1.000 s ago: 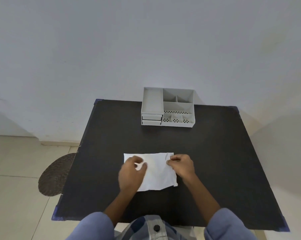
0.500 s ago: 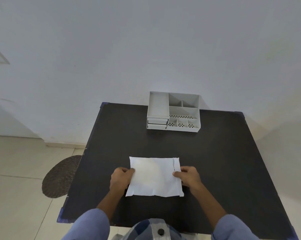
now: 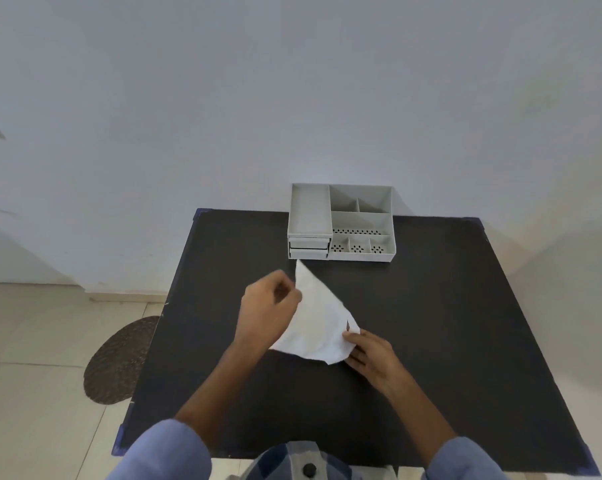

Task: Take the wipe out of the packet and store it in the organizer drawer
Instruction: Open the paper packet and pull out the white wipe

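A white wipe is lifted at its left side above the black table, folded into a rough triangle. My left hand pinches its upper left edge and holds it raised. My right hand presses its lower right corner down on the table. The grey organizer stands at the table's far edge against the wall, with two small drawers shut at its front left. No packet is visible.
The organizer has several open compartments on top. A white wall rises behind the table. On the tiled floor to the left lies a dark round mat. Blue tape marks the table's corners.
The wipe lay flat with a hand on each side. My left hand has since lifted its left edge up and toward the organizer, folding it over, while my right hand stays on the right corner.
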